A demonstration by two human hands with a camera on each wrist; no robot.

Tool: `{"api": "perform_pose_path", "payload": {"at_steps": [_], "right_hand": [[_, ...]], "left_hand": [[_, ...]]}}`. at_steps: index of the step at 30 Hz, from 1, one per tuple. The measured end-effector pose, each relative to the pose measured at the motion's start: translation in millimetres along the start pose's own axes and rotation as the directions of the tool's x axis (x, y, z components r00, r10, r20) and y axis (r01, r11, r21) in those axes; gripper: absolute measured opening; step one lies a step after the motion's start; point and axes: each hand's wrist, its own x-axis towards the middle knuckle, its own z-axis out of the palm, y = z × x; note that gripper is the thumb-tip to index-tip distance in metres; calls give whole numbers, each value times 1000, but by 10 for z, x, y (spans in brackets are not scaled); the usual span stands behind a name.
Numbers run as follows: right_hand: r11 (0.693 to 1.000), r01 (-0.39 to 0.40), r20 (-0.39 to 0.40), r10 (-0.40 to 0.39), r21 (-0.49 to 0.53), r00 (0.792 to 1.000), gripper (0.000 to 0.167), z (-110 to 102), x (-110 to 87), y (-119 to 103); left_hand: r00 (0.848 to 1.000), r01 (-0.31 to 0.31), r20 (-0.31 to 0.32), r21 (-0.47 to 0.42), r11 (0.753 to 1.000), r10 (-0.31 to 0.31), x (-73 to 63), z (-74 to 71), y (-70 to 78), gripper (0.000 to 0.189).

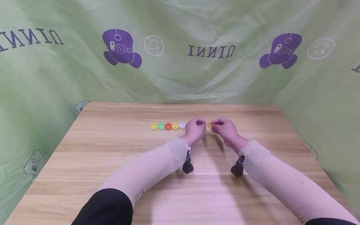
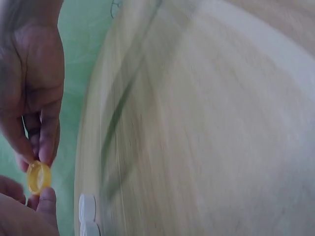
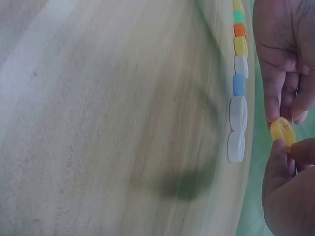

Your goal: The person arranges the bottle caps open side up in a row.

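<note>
A translucent orange-yellow bottle cap [image 1: 208,126] is held between both hands, its open side facing the head camera. The left hand [image 1: 194,130] pinches its left edge with thumb and fingers; the right hand [image 1: 227,130] pinches the right edge. Both wrist views show the cap [image 2: 39,178] at the fingertips, raised off the table against the green cloth. Left of it runs a straight row of caps: yellow [image 1: 153,126], green [image 1: 161,126], red-orange [image 1: 168,126], yellow [image 1: 175,126] and white [image 1: 182,126]. A blue cap [image 3: 239,85] and two white caps [image 3: 238,114] continue the row, hidden behind the left hand in the head view.
The wooden table [image 1: 118,162] ends at a back edge just behind the row. Green cloth [image 1: 180,81] with purple prints hangs behind and at both sides. A small black camera [image 1: 187,166] hangs below each wrist. Pale sleeves cover the forearms.
</note>
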Motion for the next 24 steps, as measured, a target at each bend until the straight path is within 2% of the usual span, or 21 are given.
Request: {"api": "perform_pose_path", "payload": {"at_steps": [4, 6, 13, 18, 24], "right_hand": [[999, -15, -31, 17, 39, 999, 29, -3, 44, 1], [998, -22, -47, 25, 55, 999, 30, -13, 56, 8], [998, -30, -63, 34, 60, 997, 34, -26, 99, 64], [996, -71, -68, 75, 60, 995, 32, -72, 150, 96], [997, -51, -63, 48, -52, 997, 28, -140, 222, 96]], "left_hand": [[1000, 23, -3, -169, 985, -24, -14, 84, 20, 28], [1000, 27, -3, -210, 977, -28, -24, 124, 34, 33], [1000, 17, -24, -134, 991, -20, -4, 211, 3, 35], [999, 27, -27, -99, 995, -30, -7, 224, -2, 35], [999, 50, -15, -76, 996, -51, -16, 215, -21, 37]]}}
